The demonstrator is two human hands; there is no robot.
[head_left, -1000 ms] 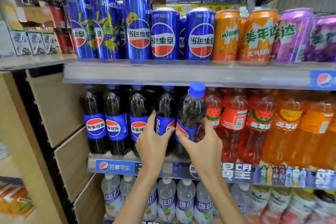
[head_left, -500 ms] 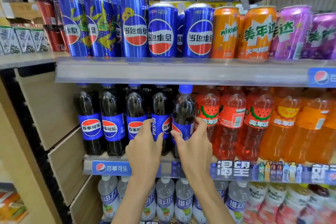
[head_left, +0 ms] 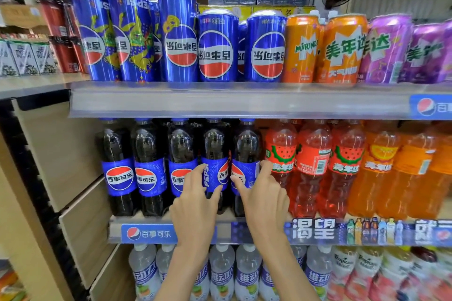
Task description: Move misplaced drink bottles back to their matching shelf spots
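Observation:
A dark Pepsi bottle [head_left: 245,144] with a blue label stands upright at the right end of the Pepsi row on the middle shelf [head_left: 146,233]. It is pressed against the red watermelon drink bottles [head_left: 281,154]. My right hand [head_left: 264,203] grips its label, thumb on the left side and index finger on the right. My left hand [head_left: 195,205] rests with spread thumb and index finger on the front of the neighbouring Pepsi bottle [head_left: 215,139], not wrapped around it.
Orange drink bottles [head_left: 381,166] fill the shelf further right. Tall Pepsi and Mirinda cans [head_left: 215,51] line the upper shelf [head_left: 220,100] just above the bottle caps. Pale bottles [head_left: 222,273] stand on the shelf below. Wooden panels [head_left: 61,149] close the left side.
The Pepsi bottle in my right hand was tilted and raised with its cap in front of the upper shelf; it has gone down and back, and now stands upright in the row.

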